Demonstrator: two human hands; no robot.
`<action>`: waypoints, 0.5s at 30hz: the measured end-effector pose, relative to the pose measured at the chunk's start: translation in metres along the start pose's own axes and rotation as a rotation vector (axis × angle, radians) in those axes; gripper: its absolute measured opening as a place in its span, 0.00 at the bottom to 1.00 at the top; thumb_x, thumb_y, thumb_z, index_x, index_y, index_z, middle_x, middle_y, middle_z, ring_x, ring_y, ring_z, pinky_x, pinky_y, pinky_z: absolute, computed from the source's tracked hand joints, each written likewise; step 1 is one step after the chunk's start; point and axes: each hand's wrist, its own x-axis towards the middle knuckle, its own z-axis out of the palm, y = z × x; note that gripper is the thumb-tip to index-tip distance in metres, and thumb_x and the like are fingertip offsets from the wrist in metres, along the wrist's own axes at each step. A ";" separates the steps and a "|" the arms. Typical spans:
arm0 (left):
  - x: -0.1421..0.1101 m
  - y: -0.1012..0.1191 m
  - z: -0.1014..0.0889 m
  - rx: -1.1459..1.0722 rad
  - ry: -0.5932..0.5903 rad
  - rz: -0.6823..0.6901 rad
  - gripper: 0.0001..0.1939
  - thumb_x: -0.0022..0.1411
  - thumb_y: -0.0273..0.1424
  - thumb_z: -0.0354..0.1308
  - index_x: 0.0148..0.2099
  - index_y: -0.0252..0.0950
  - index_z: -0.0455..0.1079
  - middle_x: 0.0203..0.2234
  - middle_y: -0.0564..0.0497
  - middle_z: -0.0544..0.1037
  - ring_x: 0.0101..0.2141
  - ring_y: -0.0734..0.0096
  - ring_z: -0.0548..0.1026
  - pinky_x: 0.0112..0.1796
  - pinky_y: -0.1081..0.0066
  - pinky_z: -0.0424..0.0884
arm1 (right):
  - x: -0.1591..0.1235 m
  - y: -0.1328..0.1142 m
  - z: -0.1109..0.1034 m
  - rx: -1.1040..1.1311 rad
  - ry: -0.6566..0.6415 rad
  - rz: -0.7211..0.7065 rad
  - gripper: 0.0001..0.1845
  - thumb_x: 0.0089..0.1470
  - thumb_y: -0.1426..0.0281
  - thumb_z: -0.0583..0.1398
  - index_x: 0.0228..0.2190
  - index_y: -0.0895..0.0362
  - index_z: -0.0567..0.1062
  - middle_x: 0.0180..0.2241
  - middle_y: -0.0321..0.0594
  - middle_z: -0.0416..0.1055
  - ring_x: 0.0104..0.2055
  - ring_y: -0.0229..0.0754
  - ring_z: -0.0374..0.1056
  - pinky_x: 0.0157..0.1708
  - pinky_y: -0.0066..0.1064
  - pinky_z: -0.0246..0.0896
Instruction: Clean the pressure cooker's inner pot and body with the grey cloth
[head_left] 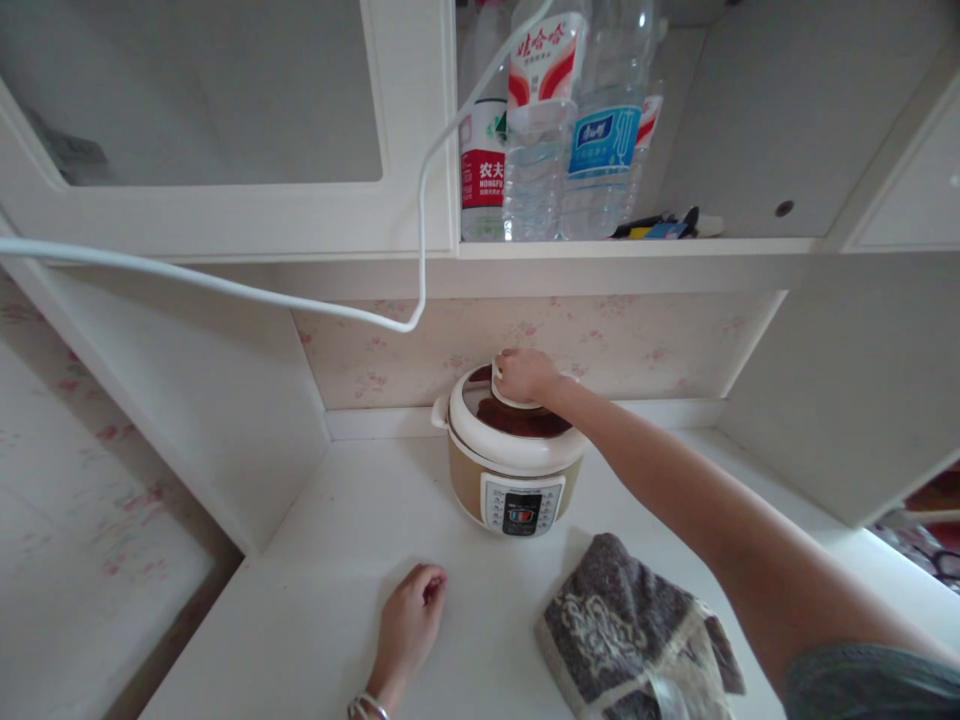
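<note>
A small white and tan electric cooker (510, 470) stands at the back of the white counter (330, 560), its control panel facing me. My right hand (525, 375) reaches over it and is closed round the white knob of its lid (480, 420). My left hand (412, 620) rests on the counter in front of the cooker, fingers curled in loosely, holding nothing; a bracelet shows at the wrist.
A folded grey patterned cloth (630, 630) lies on the counter at the front right. A white cable (420, 230) hangs across from the left up to the shelf. Several plastic water bottles (570, 120) stand on the shelf above. Cabinet walls close in both sides.
</note>
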 end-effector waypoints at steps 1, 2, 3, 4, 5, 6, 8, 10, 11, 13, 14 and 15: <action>0.000 0.000 0.000 0.004 -0.002 -0.003 0.10 0.62 0.31 0.48 0.37 0.39 0.71 0.32 0.52 0.78 0.33 0.71 0.76 0.37 0.73 0.67 | 0.000 0.000 0.000 0.002 -0.001 -0.005 0.22 0.58 0.63 0.47 0.46 0.58 0.74 0.49 0.54 0.70 0.49 0.56 0.68 0.45 0.42 0.62; -0.001 0.000 0.000 0.008 -0.005 -0.004 0.11 0.62 0.31 0.47 0.37 0.39 0.71 0.33 0.52 0.78 0.34 0.71 0.76 0.37 0.73 0.67 | 0.000 0.001 0.000 0.005 -0.003 -0.009 0.22 0.58 0.63 0.47 0.46 0.58 0.74 0.49 0.54 0.70 0.48 0.56 0.68 0.45 0.42 0.62; -0.001 0.000 0.000 0.011 -0.008 -0.005 0.11 0.62 0.31 0.47 0.37 0.39 0.71 0.33 0.51 0.78 0.34 0.71 0.76 0.37 0.73 0.67 | 0.000 0.001 0.000 0.006 -0.005 -0.011 0.22 0.58 0.63 0.48 0.46 0.58 0.74 0.49 0.54 0.70 0.48 0.56 0.68 0.45 0.42 0.62; -0.001 0.001 0.000 0.014 -0.010 -0.006 0.11 0.62 0.31 0.47 0.37 0.39 0.71 0.33 0.51 0.78 0.34 0.71 0.76 0.37 0.73 0.67 | 0.000 0.001 -0.001 0.007 -0.006 -0.011 0.22 0.58 0.63 0.47 0.46 0.58 0.74 0.49 0.54 0.70 0.48 0.56 0.68 0.45 0.42 0.62; -0.001 0.001 0.000 0.015 -0.011 -0.006 0.11 0.62 0.31 0.47 0.38 0.39 0.71 0.34 0.51 0.78 0.34 0.71 0.76 0.37 0.73 0.67 | -0.001 0.001 -0.001 0.008 -0.006 -0.009 0.22 0.58 0.63 0.47 0.46 0.58 0.73 0.49 0.54 0.70 0.48 0.56 0.68 0.45 0.42 0.62; -0.001 0.001 -0.001 0.015 -0.012 -0.008 0.11 0.62 0.31 0.47 0.38 0.39 0.71 0.34 0.52 0.78 0.34 0.71 0.76 0.37 0.73 0.67 | -0.001 0.001 -0.001 0.007 -0.005 -0.007 0.22 0.59 0.63 0.47 0.46 0.58 0.73 0.49 0.54 0.70 0.48 0.56 0.68 0.45 0.42 0.62; -0.001 0.001 -0.001 0.014 -0.011 -0.013 0.11 0.62 0.31 0.48 0.38 0.39 0.71 0.34 0.52 0.78 0.34 0.71 0.76 0.37 0.73 0.67 | -0.003 0.001 -0.001 0.005 0.004 -0.001 0.23 0.59 0.62 0.46 0.47 0.57 0.73 0.49 0.54 0.70 0.48 0.55 0.68 0.45 0.42 0.63; -0.001 0.001 0.000 0.011 -0.011 -0.011 0.11 0.62 0.31 0.48 0.38 0.39 0.72 0.34 0.52 0.78 0.34 0.71 0.76 0.37 0.73 0.67 | -0.005 0.000 -0.001 0.002 0.015 0.003 0.25 0.61 0.59 0.45 0.48 0.57 0.71 0.50 0.53 0.70 0.48 0.55 0.68 0.45 0.43 0.63; -0.001 0.000 0.000 0.009 -0.012 -0.007 0.11 0.62 0.31 0.48 0.38 0.39 0.72 0.34 0.52 0.78 0.34 0.71 0.76 0.37 0.73 0.67 | -0.006 0.000 -0.001 0.000 0.020 0.004 0.26 0.61 0.57 0.44 0.48 0.57 0.71 0.50 0.53 0.69 0.49 0.55 0.68 0.44 0.43 0.63; -0.001 -0.001 0.001 0.007 -0.011 0.004 0.11 0.62 0.31 0.48 0.38 0.39 0.72 0.34 0.52 0.78 0.35 0.71 0.76 0.37 0.73 0.67 | -0.007 0.000 -0.001 -0.005 0.022 0.003 0.29 0.61 0.53 0.43 0.49 0.58 0.70 0.50 0.53 0.69 0.49 0.55 0.67 0.44 0.43 0.63; -0.002 -0.002 0.002 0.007 -0.010 0.009 0.11 0.62 0.32 0.48 0.38 0.39 0.72 0.34 0.51 0.78 0.35 0.70 0.76 0.38 0.73 0.67 | -0.007 -0.001 -0.002 -0.007 0.019 0.000 0.30 0.60 0.52 0.43 0.49 0.58 0.71 0.50 0.53 0.69 0.49 0.55 0.67 0.44 0.42 0.63; -0.002 -0.003 0.002 0.007 -0.009 0.013 0.11 0.62 0.32 0.48 0.38 0.39 0.72 0.34 0.51 0.78 0.35 0.70 0.76 0.38 0.73 0.67 | -0.006 -0.001 -0.002 -0.009 0.015 -0.003 0.30 0.60 0.52 0.43 0.49 0.58 0.71 0.50 0.53 0.69 0.49 0.55 0.68 0.44 0.42 0.63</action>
